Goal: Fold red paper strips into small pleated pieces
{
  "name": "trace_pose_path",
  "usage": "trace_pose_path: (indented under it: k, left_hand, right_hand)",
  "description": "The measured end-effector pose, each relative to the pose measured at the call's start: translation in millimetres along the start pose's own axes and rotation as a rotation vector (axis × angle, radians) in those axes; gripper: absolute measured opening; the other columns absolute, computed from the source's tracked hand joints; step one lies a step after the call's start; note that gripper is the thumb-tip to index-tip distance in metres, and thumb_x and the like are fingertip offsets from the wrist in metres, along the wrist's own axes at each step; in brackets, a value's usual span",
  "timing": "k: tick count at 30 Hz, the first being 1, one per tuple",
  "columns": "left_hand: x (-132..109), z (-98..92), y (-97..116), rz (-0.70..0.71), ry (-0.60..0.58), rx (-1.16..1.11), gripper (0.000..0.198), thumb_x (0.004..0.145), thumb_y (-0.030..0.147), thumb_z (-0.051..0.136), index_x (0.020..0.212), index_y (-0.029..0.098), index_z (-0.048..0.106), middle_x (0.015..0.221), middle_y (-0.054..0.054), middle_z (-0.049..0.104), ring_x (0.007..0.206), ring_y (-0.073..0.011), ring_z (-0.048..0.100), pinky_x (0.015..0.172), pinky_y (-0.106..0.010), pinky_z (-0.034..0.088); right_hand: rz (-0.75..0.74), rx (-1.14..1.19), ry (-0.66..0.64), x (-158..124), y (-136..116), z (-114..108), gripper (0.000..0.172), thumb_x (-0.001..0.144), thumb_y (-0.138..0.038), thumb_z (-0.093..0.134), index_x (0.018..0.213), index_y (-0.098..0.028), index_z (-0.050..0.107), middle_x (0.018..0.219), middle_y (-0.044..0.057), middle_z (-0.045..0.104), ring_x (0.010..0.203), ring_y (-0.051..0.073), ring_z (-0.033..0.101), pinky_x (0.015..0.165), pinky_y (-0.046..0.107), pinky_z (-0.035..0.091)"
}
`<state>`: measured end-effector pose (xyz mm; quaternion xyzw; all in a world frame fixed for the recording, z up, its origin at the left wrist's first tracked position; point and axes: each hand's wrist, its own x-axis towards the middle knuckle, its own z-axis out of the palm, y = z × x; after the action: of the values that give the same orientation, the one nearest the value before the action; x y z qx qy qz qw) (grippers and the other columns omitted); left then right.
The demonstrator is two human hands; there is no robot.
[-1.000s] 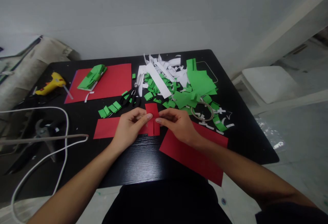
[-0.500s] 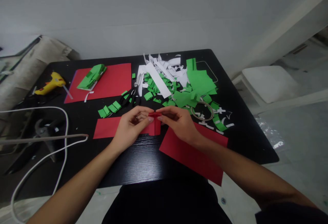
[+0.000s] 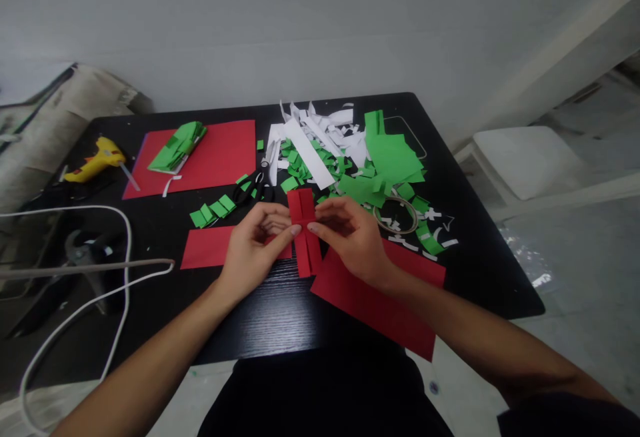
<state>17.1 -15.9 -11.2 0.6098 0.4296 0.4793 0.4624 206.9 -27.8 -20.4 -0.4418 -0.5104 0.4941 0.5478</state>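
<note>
A narrow folded red paper strip (image 3: pixel 303 231) stands upright between my two hands, above the near middle of the black table (image 3: pixel 280 313). My left hand (image 3: pixel 253 245) pinches its left edge with thumb and fingers closed. My right hand (image 3: pixel 353 233) pinches its right edge the same way. A red paper piece (image 3: pixel 205 247) lies flat under and left of my left hand. A larger red sheet (image 3: pixel 380 303) lies under my right wrist and juts over the table's near edge.
Behind the hands lie black scissors (image 3: pixel 254 185), a tape ring (image 3: pixel 397 215), and a heap of green (image 3: pixel 390 160) and white paper scraps (image 3: pixel 310 150). A red sheet (image 3: pixel 215 153) carries green folded paper. A yellow glue gun (image 3: pixel 97 160) and white cable (image 3: pixel 120 250) are at the left.
The red strip was folded down between my fingertips half a second ago; now it is opened out longer and upright, and both hands have shifted slightly with it.
</note>
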Motion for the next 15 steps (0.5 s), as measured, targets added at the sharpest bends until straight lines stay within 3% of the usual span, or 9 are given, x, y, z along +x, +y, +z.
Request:
trace_pose_path:
  k: [4,9,15]
  left_hand:
    - [-3.4,0.2,-2.0,0.092,0.032,0.049,0.031,0.086,0.021,0.082,0.109,0.021,0.061,0.086,0.001,0.074,0.076,-0.0124,0.073,0.076,-0.025,0.062]
    - [-6.8,-3.9,-3.4,0.21,0.004,0.261,0.013,0.09,0.021,0.079,0.102,0.02,0.073,0.097,-0.002,0.077,0.082,-0.013,0.073,0.079,-0.026,0.061]
    - [-8.8,-5.8,-0.8,0.279,0.016,0.31,0.023,0.088,0.018,0.082,0.11,0.024,0.078,0.098,-0.001,0.079,0.086,-0.0141,0.073,0.082,-0.029,0.059]
  right_hand:
    - [-0.033,-0.037,-0.009,-1.3,0.3,-0.5,0.018,0.084,-0.031,0.084,0.096,-0.025,0.071,0.091,0.001,0.077,0.086,0.017,0.075,0.083,0.033,0.065]
    - [-0.064,-0.086,-0.044,-1.9,-2.1,-1.5,0.008,0.088,-0.028,0.081,0.095,-0.025,0.079,0.094,0.002,0.081,0.086,0.019,0.076,0.08,0.034,0.064]
    - [-0.194,-0.177,-0.007,-4.6,-5.0,-1.6,0.01,0.088,-0.021,0.08,0.096,-0.027,0.082,0.095,0.001,0.083,0.087,0.019,0.077,0.081,0.034,0.064]
